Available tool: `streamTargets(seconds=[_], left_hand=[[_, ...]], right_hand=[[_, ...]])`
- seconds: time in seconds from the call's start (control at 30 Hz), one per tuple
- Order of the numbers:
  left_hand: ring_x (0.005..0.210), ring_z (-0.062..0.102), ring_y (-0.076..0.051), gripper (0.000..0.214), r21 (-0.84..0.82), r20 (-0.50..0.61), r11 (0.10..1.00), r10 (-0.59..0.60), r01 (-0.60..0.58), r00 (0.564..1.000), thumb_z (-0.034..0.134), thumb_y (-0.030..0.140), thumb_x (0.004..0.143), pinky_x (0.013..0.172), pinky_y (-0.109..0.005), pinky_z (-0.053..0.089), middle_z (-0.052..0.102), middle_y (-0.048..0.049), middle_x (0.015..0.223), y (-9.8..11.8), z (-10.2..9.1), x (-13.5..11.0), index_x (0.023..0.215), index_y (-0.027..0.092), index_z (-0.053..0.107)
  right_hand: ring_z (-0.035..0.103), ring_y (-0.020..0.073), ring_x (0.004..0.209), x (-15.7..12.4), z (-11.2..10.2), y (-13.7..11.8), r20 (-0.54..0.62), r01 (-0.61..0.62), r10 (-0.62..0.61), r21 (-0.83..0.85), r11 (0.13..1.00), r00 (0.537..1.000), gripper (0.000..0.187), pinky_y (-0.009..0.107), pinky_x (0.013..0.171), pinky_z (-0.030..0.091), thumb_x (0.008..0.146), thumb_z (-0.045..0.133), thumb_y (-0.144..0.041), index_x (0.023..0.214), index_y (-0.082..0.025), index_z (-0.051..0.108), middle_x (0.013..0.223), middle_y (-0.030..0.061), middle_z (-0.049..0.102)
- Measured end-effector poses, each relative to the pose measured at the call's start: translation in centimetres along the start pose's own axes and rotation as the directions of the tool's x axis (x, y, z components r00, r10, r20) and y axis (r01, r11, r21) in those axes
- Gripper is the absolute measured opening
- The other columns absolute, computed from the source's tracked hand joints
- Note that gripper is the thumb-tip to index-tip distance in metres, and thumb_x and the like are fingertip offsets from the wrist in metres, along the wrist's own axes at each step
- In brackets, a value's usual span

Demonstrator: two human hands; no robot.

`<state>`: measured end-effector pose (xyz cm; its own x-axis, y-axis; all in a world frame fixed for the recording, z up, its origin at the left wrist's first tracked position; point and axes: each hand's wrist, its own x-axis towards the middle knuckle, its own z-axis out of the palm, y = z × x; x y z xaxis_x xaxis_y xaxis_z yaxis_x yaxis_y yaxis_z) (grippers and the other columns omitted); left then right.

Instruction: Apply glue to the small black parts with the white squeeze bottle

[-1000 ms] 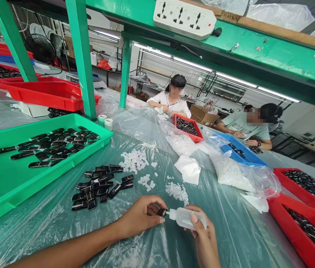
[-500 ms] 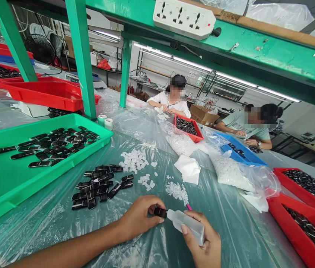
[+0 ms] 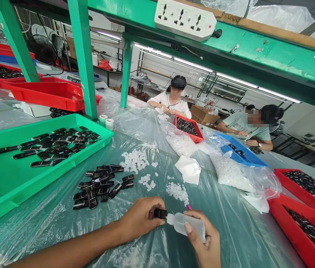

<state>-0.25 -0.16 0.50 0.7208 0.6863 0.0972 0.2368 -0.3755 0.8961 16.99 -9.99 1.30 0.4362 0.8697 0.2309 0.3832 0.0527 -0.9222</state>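
Observation:
My left hand is closed in a pinch on a small black part at the table's near edge. My right hand is wrapped round a small clear squeeze bottle, lying sideways, whose white nozzle touches the black part. Just beyond my left hand lies a loose pile of black parts on the plastic sheet. Small white pieces are scattered further out, with a finer white heap near the bottle.
A green tray with several black parts sits at the left. Red trays of black parts stand at the right. Bags of white pieces lie mid-table. Two other people work at the far side. A green frame with a power strip runs overhead.
My right hand has shifted its hold on the bottle, turning it lower and flatter; the nozzle stays against the black part in my left hand.

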Motion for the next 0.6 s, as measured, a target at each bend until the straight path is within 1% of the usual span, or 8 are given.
streamTargets(seconds=[0.13,0.27,0.37,0.43,0.53,0.6], left_hand=[[0.059,0.048,-0.011,0.021,-0.002,0.016,1.0,0.005,-0.005,1.0,0.064,0.025,0.075,0.05,-0.018,0.033,0.061,0.0005,0.081,-0.08,-0.05,-0.01,0.096,0.022,0.062],[0.068,0.054,-0.013,0.019,0.014,0.025,0.999,0.036,-0.037,0.999,0.056,0.022,0.081,0.056,-0.019,0.039,0.062,-0.0021,0.087,0.11,-0.25,0.02,0.097,0.023,0.066],[0.069,0.057,-0.014,0.017,-0.021,0.031,0.999,0.04,-0.039,0.999,0.055,0.022,0.082,0.058,-0.019,0.04,0.064,-0.0031,0.087,0.16,-0.25,0.05,0.093,0.02,0.067],[0.067,0.057,-0.013,0.015,-0.05,0.035,0.998,0.024,-0.022,0.999,0.056,0.022,0.081,0.056,-0.019,0.04,0.066,-0.003,0.083,0.12,-0.16,0.06,0.09,0.019,0.067],[0.061,0.055,-0.012,0.013,-0.053,0.023,0.999,-0.004,0.005,1.0,0.059,0.024,0.08,0.053,-0.019,0.038,0.067,-0.0021,0.077,0.04,-0.04,0.1,0.088,0.018,0.068],[0.059,0.053,-0.012,0.012,-0.041,0.007,0.999,-0.008,0.008,1.0,0.062,0.025,0.077,0.051,-0.019,0.037,0.066,-0.0013,0.077,0.02,-0.02,0.13,0.085,0.017,0.067]], right_hand=[[0.056,0.015,0.057,0.03,0.22,0.02,-0.025,0.047,-0.047,0.006,0.999,0.999,0.026,0.021,0.05,0.041,0.069,0.063,-0.043,0.081,-0.02,0.064,0.072,0.0017,0.063],[0.057,0.0152,0.059,0.06,0.34,-0.1,-0.051,0.078,-0.079,-0.015,0.997,0.996,0.024,0.021,0.052,0.043,0.07,0.063,-0.042,0.081,-0.02,0.064,0.074,0.002,0.063],[0.056,0.0143,0.053,0.05,0.33,-0.19,-0.042,0.079,-0.081,-0.03,0.996,0.996,0.025,0.021,0.047,0.041,0.07,0.063,-0.043,0.078,-0.02,0.063,0.068,0.0012,0.062],[0.055,0.0138,0.05,0.06,0.29,-0.25,-0.044,0.089,-0.09,-0.037,0.995,0.995,0.025,0.02,0.044,0.04,0.069,0.063,-0.044,0.076,-0.02,0.064,0.066,0.001,0.062],[0.055,0.0143,0.05,0.09,0.19,-0.26,-0.037,0.106,-0.108,-0.059,0.993,0.993,0.026,0.021,0.045,0.041,0.069,0.062,-0.045,0.076,-0.019,0.064,0.067,0.0017,0.063],[0.056,0.015,0.051,0.1,0.14,-0.17,-0.026,0.105,-0.107,-0.074,0.992,0.994,0.027,0.022,0.045,0.041,0.07,0.061,-0.045,0.077,-0.019,0.064,0.068,0.0025,0.063]])
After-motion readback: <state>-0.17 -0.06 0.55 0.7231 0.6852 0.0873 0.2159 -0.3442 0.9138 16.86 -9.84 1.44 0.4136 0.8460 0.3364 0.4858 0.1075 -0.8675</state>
